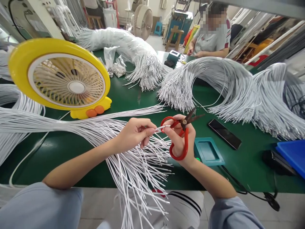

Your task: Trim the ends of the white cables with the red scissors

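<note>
My left hand (135,132) is closed in a pinch on the end of a thin white wire (162,128), held just above the green table (71,143). My right hand (182,140) grips red-handled scissors (182,127), fingers through the loops, dark blades pointing up and right, and its fingertips also touch the wire end. Under both hands a big bundle of white wires (133,165) fans out over the table's near edge toward my lap.
A yellow desk fan (62,76) stands at the left. More white wire bundles (214,86) arch across the back and right. A black phone (224,134), a teal tray (208,151) and a blue box (293,156) lie to the right. Another person (212,35) sits across the table.
</note>
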`<state>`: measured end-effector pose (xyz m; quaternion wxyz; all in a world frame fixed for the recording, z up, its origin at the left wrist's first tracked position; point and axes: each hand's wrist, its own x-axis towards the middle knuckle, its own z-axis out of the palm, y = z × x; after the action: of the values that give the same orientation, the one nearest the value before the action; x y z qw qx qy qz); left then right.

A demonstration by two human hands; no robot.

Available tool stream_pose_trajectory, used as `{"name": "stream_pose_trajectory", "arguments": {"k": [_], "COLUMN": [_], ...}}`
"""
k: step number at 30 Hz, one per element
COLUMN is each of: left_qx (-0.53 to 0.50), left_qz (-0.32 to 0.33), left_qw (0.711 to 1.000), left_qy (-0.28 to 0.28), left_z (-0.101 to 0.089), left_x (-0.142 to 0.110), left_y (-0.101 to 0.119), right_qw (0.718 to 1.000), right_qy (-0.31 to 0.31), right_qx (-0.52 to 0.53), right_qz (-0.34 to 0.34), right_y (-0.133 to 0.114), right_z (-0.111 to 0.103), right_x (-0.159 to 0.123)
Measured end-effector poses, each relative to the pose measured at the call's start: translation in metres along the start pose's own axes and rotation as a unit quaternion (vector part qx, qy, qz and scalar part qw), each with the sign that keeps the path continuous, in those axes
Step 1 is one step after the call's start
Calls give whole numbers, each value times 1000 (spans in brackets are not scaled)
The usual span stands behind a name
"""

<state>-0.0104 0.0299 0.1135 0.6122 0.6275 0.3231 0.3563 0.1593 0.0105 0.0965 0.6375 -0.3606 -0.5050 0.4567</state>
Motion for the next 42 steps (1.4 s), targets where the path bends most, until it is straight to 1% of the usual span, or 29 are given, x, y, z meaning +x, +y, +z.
{"name": "stream_pose_trajectory", "arguments": {"k": [2,6,12,16,18,19,20,21,22,23,24,25,27,30,33,39,42], "left_qx": [-4,5,53,103,133,159,201,269,351,439,540,581,617,646,660,683,685], "left_qz": [-17,-33,14,34,49,57,64,63,55,40,9,-16,-46,-71,-89,-109,-108], "left_qw": [1000,999,998,994,990,985,977,961,934,897,841,814,785,760,746,721,718], "left_qy": [-14,-24,3,30,28,16,-3,-23,-39,-45,-36,-18,9,22,24,45,53], "left_z": [2,5,8,8,6,3,0,-5,-11,-18,-26,-34,-50,-64,-68,-65,-64], "left_x": [0,-1,0,0,2,5,8,13,18,24,31,37,49,59,60,58,58], "left_y": [-3,-8,-7,-5,-6,-9,-12,-17,-24,-32,-41,-51,-71,-94,-105,-102,-100], "right_qw": [1000,1000,1000,1000,999,998,997,994,992,989,987,986,986,988,989,989,990], "right_qy": [6,0,-2,10,34,54,78,103,124,141,151,157,156,147,142,141,136], "right_qx": [-3,4,11,5,3,7,12,21,30,39,45,49,53,50,43,32,29], "right_qz": [-6,9,6,27,33,29,20,7,-7,-19,-28,-33,-33,-24,-18,-14,-12], "right_y": [0,3,4,3,1,0,-2,-4,-6,-9,-11,-12,-15,-16,-16,-15,-15], "right_z": [1,1,0,1,-1,-2,-4,-6,-8,-10,-12,-12,-12,-10,-9,-10,-10], "right_x": [0,-1,-3,-2,2,4,7,10,12,14,15,15,15,12,11,12,13]}}
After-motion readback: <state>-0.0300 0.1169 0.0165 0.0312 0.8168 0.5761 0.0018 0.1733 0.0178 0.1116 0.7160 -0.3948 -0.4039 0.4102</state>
